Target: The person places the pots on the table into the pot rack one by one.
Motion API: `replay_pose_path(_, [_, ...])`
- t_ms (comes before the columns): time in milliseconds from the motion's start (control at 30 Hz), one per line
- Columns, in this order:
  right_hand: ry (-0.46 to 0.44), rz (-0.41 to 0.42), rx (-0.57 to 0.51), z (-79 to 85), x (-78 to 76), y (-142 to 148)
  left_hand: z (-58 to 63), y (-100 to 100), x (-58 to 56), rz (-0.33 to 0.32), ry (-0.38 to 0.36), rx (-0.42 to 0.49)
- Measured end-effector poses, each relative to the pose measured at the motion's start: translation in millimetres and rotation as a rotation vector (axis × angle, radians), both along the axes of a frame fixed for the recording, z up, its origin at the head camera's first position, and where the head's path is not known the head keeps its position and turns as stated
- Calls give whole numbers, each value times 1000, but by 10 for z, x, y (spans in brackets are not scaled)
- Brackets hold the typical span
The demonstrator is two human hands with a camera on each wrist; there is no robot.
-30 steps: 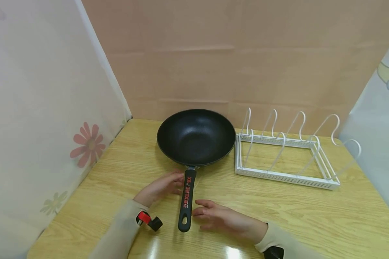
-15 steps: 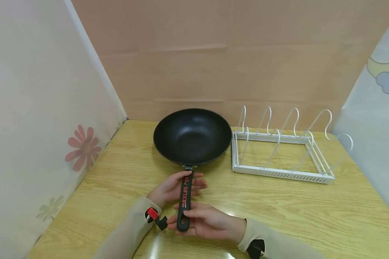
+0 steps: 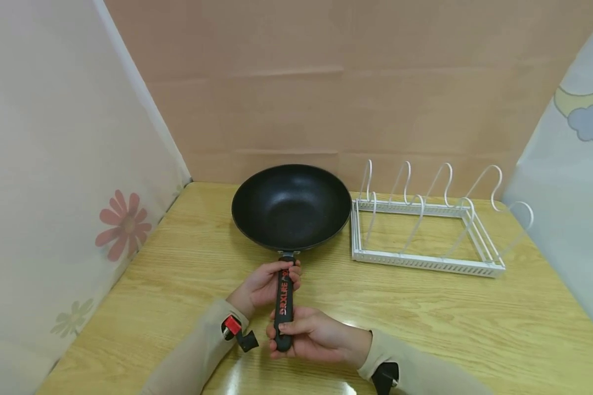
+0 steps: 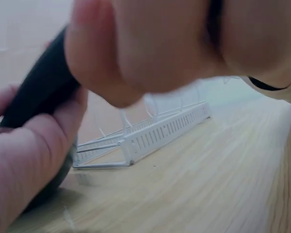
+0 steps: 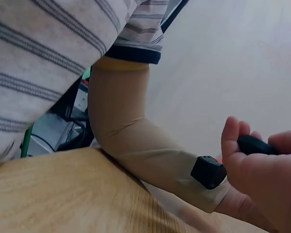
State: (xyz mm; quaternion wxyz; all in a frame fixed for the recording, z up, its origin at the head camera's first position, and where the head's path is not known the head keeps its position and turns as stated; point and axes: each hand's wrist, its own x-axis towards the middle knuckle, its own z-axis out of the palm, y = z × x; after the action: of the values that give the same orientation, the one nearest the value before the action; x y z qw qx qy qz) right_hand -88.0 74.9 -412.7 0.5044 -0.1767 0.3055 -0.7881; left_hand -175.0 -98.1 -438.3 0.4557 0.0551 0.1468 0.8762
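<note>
A black wok (image 3: 291,206) stands on the wooden table, its long black handle (image 3: 283,299) with red lettering pointing toward me. My left hand (image 3: 264,284) grips the handle close to the bowl, thumb lying on top and fingers wrapped round from beneath. Nearer the handle's end, my right hand (image 3: 318,336) holds it too, thumb on top, fingers curled under. In the right wrist view the dark handle end (image 5: 256,144) shows between fingers and thumb. The left wrist view has blurred fingers in front and part of the dark handle (image 4: 46,80).
A white wire rack (image 3: 427,263) with several curved loops stands right of the wok, close beside its rim. A brown paper-like backdrop (image 3: 277,109) rises behind the table (image 3: 188,247). Flower-patterned fabric (image 3: 79,164) hangs along the left side.
Both hands have come in to the handle from either side and closed round it, the left near the bowl, the right near the end. The wok stays in place; the head view shifts slightly.
</note>
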Motion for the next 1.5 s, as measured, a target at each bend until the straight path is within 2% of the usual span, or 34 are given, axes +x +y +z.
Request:
replay_pose_path(133, [22,-5,-16,-6,6,-2,-8,49,5,-64,-19,185])
replay_pose_path(233, [32,-15,-25,-24,9,-11,-31,78,1,-73,-14,250])
replay_pose_path(400, [78,-43,-12,-78,6,-23,-87,88,-19,-70,4,302])
replay_pose_path(533, [119,-55,-25,-122,6,-24,-116,92,-31,-77,24,311])
replay_pose_path(667, [169,-56,-59,-142,-1,-30,-96,90,-39,-78,50,308])
replay_pose_path(933, [273,-53,-68,-71,-59,29,80,133,-101,-64,199,294])
replay_pose_path(1133, [320,-35,-94,6,-134,85,211,190,-153,-34,271,274])
replay_pose_path(1300, [333,-34,-106,74,-154,129,281,244,-183,-30,293,257])
replay_pose_path(1500, [325,-26,-131,117,-175,170,346,282,-199,-38,262,263])
